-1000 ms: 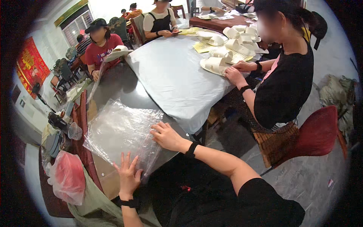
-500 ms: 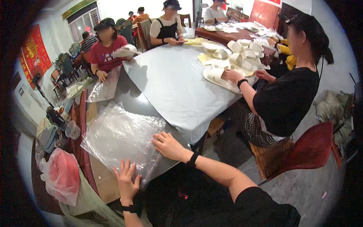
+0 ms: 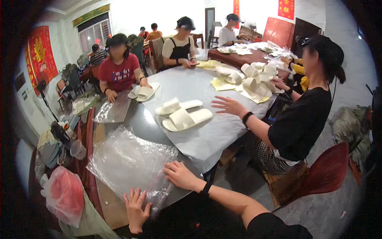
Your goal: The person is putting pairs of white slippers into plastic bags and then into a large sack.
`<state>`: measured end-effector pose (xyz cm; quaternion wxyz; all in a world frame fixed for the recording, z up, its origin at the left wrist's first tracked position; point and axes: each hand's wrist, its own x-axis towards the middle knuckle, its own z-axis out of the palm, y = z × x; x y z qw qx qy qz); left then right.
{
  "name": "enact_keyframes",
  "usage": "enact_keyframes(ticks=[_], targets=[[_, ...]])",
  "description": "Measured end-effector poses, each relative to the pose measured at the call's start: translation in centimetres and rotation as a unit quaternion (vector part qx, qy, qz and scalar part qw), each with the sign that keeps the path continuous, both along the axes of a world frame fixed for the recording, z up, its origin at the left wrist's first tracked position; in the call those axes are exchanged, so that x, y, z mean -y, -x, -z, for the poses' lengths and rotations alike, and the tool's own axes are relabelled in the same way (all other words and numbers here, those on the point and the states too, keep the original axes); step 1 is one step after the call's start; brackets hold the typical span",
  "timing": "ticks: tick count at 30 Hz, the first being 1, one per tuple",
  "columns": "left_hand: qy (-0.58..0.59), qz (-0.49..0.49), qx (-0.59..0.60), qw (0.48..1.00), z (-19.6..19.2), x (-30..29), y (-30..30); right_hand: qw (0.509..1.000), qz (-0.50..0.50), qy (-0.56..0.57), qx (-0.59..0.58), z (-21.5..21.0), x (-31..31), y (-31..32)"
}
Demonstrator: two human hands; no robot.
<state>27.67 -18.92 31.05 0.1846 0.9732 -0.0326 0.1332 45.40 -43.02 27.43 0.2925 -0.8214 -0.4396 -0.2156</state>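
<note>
Clear plastic bags (image 3: 127, 161) are stacked flat on the table (image 3: 137, 119), just ahead of both hands. Right hand (image 3: 179, 175) is laid open on the near-right corner. Left hand (image 3: 136, 207), fingers spread, is pressed on the near edge, gripping nothing.

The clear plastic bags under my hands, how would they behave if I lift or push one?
The clear plastic bags look thin and wrinkled, so one would likely flop and weigh little. They shine on the table's smooth dark glass, so they may slide. The right hand and left hand press them flat.
</note>
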Motion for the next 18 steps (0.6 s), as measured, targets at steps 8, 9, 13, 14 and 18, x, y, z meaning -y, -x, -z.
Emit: enact_keyframes(ticks=[8,9,13,14,18], targets=[[-0.012,-0.007,0.033,0.999,0.4,-0.3,-0.1,0.994,-0.080,-0.052,-0.062,-1.9,0.7,-0.6],[-0.012,0.007,0.038,0.999,0.6,-0.3,-0.5,0.991,-0.097,-0.074,-0.056,-2.8,1.5,-1.3],[-0.024,0.008,0.036,0.999,0.4,-0.2,-0.1,0.997,-0.032,-0.071,-0.012,-6.4,4.7,-6.8],[-0.021,0.000,0.037,0.999,0.2,-0.3,0.1,0.998,0.008,-0.056,-0.006,-7.1,5.4,-9.0],[-0.014,0.008,0.033,0.999,-0.3,0.0,0.0,0.987,0.137,0.078,-0.034,-7.0,10.1,-20.1]])
